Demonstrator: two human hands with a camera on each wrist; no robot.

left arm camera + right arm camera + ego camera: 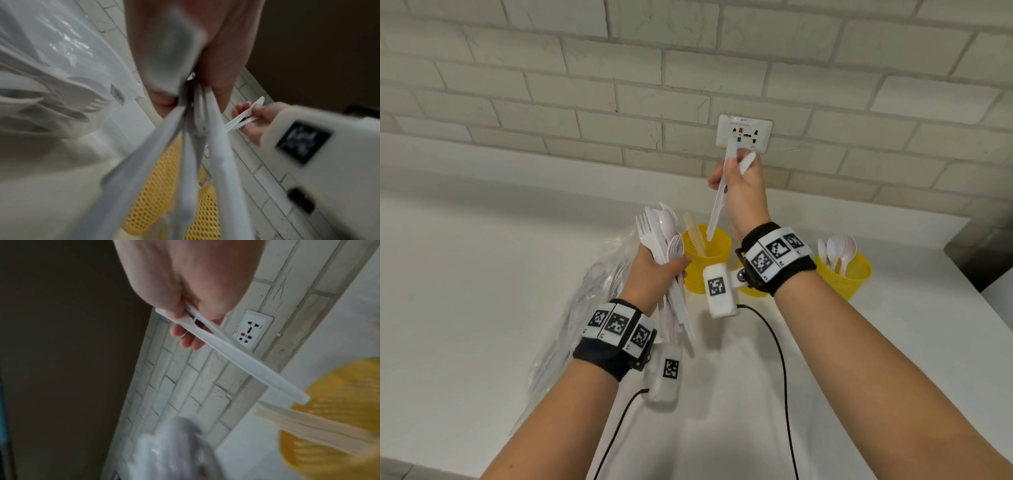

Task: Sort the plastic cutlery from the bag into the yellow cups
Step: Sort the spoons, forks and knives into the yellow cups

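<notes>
My left hand (pixel 657 270) grips a bundle of white plastic forks, spoons and knives (pixel 664 240), heads up; their handles (pixel 218 146) fan out below the fist. My right hand (pixel 732 171), raised near the wall, pinches two white pieces. One is a knife (pixel 717 205) that slants down with its tip just above the left yellow cup (pixel 707 260). That cup holds one knife (pixel 695 233). The right yellow cup (pixel 842 277) holds several spoons (pixel 839 250). A third yellow cup (pixel 753 291) is mostly hidden behind my right wrist.
The clear plastic bag (pixel 585 308) with more cutlery lies on the white counter (pixel 465 274) left of my left hand. A wall socket (pixel 744 133) sits on the brick wall behind my right hand. The counter's edge drops off at the right (pixel 969 284).
</notes>
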